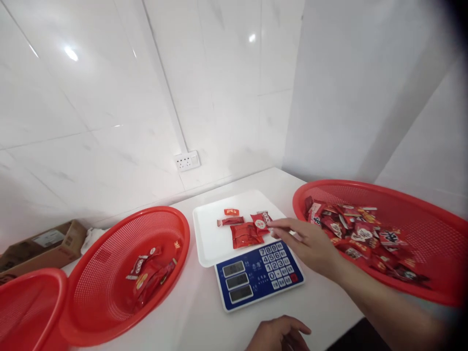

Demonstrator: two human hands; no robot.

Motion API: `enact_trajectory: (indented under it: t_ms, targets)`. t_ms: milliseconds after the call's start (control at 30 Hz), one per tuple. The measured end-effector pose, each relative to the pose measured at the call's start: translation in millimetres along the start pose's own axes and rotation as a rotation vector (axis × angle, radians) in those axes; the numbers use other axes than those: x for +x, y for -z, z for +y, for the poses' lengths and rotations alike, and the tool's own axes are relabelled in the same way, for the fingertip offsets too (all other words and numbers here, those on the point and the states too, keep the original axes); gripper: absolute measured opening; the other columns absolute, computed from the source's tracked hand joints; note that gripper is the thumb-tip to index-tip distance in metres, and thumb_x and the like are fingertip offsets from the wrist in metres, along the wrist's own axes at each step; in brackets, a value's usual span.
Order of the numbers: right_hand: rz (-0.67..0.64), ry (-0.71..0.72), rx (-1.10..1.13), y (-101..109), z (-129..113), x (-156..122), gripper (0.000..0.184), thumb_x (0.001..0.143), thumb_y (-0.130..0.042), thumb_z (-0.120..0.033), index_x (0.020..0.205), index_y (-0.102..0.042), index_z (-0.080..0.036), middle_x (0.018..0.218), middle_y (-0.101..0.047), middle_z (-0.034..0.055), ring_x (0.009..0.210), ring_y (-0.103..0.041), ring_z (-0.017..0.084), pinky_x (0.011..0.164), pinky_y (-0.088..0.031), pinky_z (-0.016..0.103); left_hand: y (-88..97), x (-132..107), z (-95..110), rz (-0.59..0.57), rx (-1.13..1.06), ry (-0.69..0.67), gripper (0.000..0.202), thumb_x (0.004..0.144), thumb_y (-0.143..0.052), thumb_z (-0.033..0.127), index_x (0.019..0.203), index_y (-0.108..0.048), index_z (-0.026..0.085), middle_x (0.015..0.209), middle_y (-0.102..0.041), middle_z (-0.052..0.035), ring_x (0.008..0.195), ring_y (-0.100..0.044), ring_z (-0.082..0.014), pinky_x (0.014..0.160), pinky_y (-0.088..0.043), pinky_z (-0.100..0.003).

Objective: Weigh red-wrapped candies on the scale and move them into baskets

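Note:
A blue electronic scale (256, 278) with a white weighing tray (212, 234) stands on the white table between two red baskets. Several red snack packets (245, 235) lie on the tray. My right hand (309, 243) reaches in from the right, fingers stretched out flat over the scale's keypad, fingertips at the packets' right edge. It holds nothing I can see. My left hand (278, 335) rests at the table's near edge, fingers loosely curled, nothing in it that I can see.
A red mesh basket (431, 229) on the right holds several red packets (360, 236). A second red basket (109, 273) on the left holds a few packets. A third red basket (25, 312) and a cardboard box (44, 246) sit far left. A wall socket (187, 160) is behind.

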State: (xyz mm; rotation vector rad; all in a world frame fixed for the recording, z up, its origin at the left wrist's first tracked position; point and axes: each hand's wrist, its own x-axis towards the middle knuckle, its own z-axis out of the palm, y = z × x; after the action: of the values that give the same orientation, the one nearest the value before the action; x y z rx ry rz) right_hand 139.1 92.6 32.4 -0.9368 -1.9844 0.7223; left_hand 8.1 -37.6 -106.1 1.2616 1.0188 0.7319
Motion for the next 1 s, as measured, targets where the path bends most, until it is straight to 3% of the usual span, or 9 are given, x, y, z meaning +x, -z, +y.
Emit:
enact_trajectory:
  t_ms: [133, 300, 400, 567, 800, 1000]
  targets:
    - [0.106, -0.125, 0.071, -12.9, 32.2, -67.4, 0.021, 0.08, -0.05, -0.034, 0.086, -0.065, -0.02, 0.059, -0.062, 0.0, 0.055, -0.059, 0.014, 0.054, -0.05, 0.024, -3.2, -10.7, 27.4, 0.048, 0.095, -0.06, 0.056, 0.07, -0.061, 0.055, 0.109, -0.061, 0.015, 0.086, -0.068, -0.0096, 0.073, -0.06, -0.017, 0.068, -0.047, -0.028]
    - [-0.09, -0.34, 0.135, -33.6, 57.3, -114.4, 0.025, 0.08, -0.048, -0.038, 0.084, -0.065, -0.02, 0.056, -0.058, -0.0016, 0.053, -0.056, 0.014, 0.051, -0.048, 0.024, -5.1, -12.8, 33.1, 0.069, 0.272, -0.111, 0.037, 0.077, -0.06, 0.038, 0.108, -0.063, 0.019, 0.09, -0.069, -0.0069, 0.079, -0.062, -0.0168, 0.074, -0.047, -0.027]
    - [-0.224, -0.338, 0.138, -40.1, 60.6, -120.1, 0.025, 0.08, -0.048, -0.038, 0.083, -0.065, -0.02, 0.064, -0.063, 0.0007, 0.061, -0.059, 0.016, 0.057, -0.049, 0.026, -5.6, -9.2, 28.3, 0.053, 0.365, -0.132, 0.035, 0.074, -0.061, 0.035, 0.105, -0.065, 0.018, 0.089, -0.07, -0.0068, 0.076, -0.061, -0.0166, 0.072, -0.047, -0.025]
    - [-0.327, -0.256, 0.143, -46.6, 63.7, -115.5, 0.027, 0.084, -0.044, -0.037, 0.074, -0.062, -0.019, 0.07, -0.065, 0.0022, 0.067, -0.06, 0.017, 0.062, -0.047, 0.026, -5.0, -0.7, 24.7, 0.085, 0.288, -0.109, 0.028, 0.072, -0.061, 0.027, 0.097, -0.068, 0.015, 0.078, -0.066, -0.004, 0.065, -0.054, -0.0123, 0.06, -0.042, -0.02]
    - [-0.352, -0.262, 0.178, -48.5, 67.1, -114.0, 0.029, 0.086, -0.043, -0.038, 0.071, -0.059, -0.019, 0.067, -0.063, 0.0012, 0.065, -0.058, 0.016, 0.061, -0.045, 0.025, -5.1, 4.6, 25.1, 0.134, 0.226, -0.073, 0.019, 0.07, -0.062, 0.021, 0.087, -0.069, 0.014, 0.069, -0.058, 0.0011, 0.06, -0.047, -0.0091, 0.056, -0.038, -0.018]
    - [-0.353, -0.246, 0.177, -46.0, 66.8, -116.5, 0.029, 0.086, -0.043, -0.037, 0.07, -0.06, -0.019, 0.067, -0.063, 0.0016, 0.065, -0.058, 0.016, 0.062, -0.045, 0.025, -6.1, 3.7, 25.5, 0.133, 0.271, -0.089, 0.023, 0.071, -0.061, 0.02, 0.092, -0.069, 0.016, 0.075, -0.062, -0.0007, 0.063, -0.051, -0.0106, 0.059, -0.04, -0.019]
